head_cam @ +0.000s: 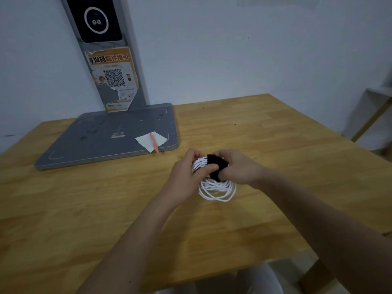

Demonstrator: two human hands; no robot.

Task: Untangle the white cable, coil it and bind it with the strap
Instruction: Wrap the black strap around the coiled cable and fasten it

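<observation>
A white cable (pixel 216 188) is wound into a coil of several loops, held just above the wooden table (pixel 265 134). A black strap (pixel 214 166) wraps across the coil's upper part. My left hand (pixel 186 172) grips the coil's left side, its thumb pressing on the strap. My right hand (pixel 237 168) holds the strap from the right with curled fingers. The coil's lower loops hang free below both hands. The cable's ends are hidden.
A grey flat base (pixel 106 139) with an upright post carrying a QR-code poster (pixel 113 78) stands at the back left. On its near corner lie a white paper (pixel 151 140) and an orange pen (pixel 154 144). A shelf frame (pixel 373 117) stands at the right.
</observation>
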